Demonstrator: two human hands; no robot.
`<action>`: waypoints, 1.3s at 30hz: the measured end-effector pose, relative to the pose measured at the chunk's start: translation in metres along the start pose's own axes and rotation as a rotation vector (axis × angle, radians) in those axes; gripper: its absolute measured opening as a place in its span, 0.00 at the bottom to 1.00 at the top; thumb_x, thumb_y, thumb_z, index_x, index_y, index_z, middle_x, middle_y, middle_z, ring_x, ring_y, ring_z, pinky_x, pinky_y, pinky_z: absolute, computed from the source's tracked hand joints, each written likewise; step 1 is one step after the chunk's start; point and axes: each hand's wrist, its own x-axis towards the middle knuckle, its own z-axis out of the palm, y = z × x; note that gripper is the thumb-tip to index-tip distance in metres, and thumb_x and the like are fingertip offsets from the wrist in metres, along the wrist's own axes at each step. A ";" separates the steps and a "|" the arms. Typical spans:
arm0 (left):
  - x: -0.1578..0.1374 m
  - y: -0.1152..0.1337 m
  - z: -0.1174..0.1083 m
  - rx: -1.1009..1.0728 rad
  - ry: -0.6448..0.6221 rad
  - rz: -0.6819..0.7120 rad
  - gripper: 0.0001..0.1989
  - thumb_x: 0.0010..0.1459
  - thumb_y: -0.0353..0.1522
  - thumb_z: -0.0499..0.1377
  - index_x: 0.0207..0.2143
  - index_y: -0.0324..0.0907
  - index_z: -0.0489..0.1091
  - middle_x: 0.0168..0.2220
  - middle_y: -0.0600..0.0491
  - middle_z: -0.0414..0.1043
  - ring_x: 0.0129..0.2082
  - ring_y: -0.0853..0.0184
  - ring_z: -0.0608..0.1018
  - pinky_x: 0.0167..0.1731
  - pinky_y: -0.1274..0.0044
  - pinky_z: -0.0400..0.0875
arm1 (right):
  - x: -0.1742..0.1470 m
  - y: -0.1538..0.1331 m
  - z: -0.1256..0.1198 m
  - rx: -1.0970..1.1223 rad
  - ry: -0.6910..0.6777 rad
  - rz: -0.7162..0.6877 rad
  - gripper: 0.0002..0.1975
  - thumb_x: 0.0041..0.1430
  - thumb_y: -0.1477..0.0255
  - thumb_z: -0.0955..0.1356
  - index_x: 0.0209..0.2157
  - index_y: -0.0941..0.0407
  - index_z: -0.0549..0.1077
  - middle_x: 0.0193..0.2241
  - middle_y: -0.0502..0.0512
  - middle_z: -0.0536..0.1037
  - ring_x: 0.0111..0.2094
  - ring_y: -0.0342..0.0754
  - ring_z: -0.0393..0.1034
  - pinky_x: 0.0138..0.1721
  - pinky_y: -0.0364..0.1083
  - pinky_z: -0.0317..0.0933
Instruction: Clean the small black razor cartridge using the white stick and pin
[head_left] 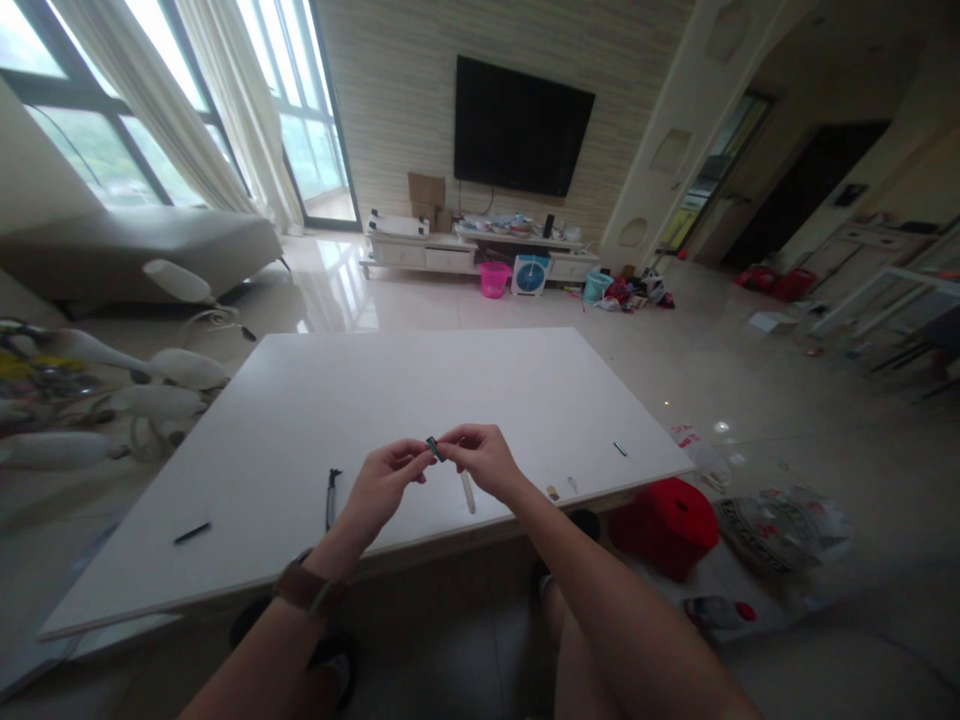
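Above the white table [420,385], a small dark green rectangular piece [436,449] is pinched between both hands; its exact kind is too small to make out. The fingertips of my left hand [390,478] grip its left side, and those of my right hand [480,458] hold its right side. Beneath my right hand lies a pale thin stick [469,493]. Left of my left wrist is a slim dark tool with a bent head [331,495]. A thin black bar [193,533] lies farther left, and a similar small dark strip [619,448] rests at the right.
Two tiny pieces, one yellowish [553,492] and one clear [572,484], lie by the near edge. A red stool [667,525], a plastic bag [784,525] and a bottle [718,612] stand right of the table. White-armed equipment [154,400] is at the left.
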 end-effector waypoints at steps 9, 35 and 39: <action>0.000 -0.003 -0.002 -0.044 -0.044 0.020 0.13 0.50 0.41 0.67 0.32 0.40 0.78 0.27 0.51 0.75 0.25 0.69 0.71 0.28 0.77 0.67 | -0.004 -0.011 -0.001 0.097 -0.050 0.034 0.15 0.44 0.60 0.76 0.29 0.57 0.80 0.22 0.51 0.78 0.19 0.39 0.61 0.21 0.41 0.54; 0.000 -0.003 -0.001 -0.096 -0.036 0.009 0.13 0.50 0.40 0.67 0.31 0.39 0.77 0.28 0.51 0.76 0.25 0.71 0.71 0.27 0.78 0.68 | -0.006 -0.015 -0.001 0.059 0.000 -0.009 0.12 0.47 0.63 0.75 0.29 0.58 0.80 0.19 0.48 0.74 0.18 0.39 0.61 0.20 0.40 0.53; -0.001 -0.002 0.000 -0.106 -0.042 0.014 0.12 0.50 0.40 0.68 0.31 0.39 0.78 0.28 0.51 0.76 0.25 0.71 0.71 0.27 0.78 0.67 | -0.007 -0.020 -0.001 0.072 -0.039 0.007 0.12 0.46 0.63 0.76 0.29 0.58 0.80 0.20 0.50 0.75 0.19 0.39 0.61 0.20 0.40 0.54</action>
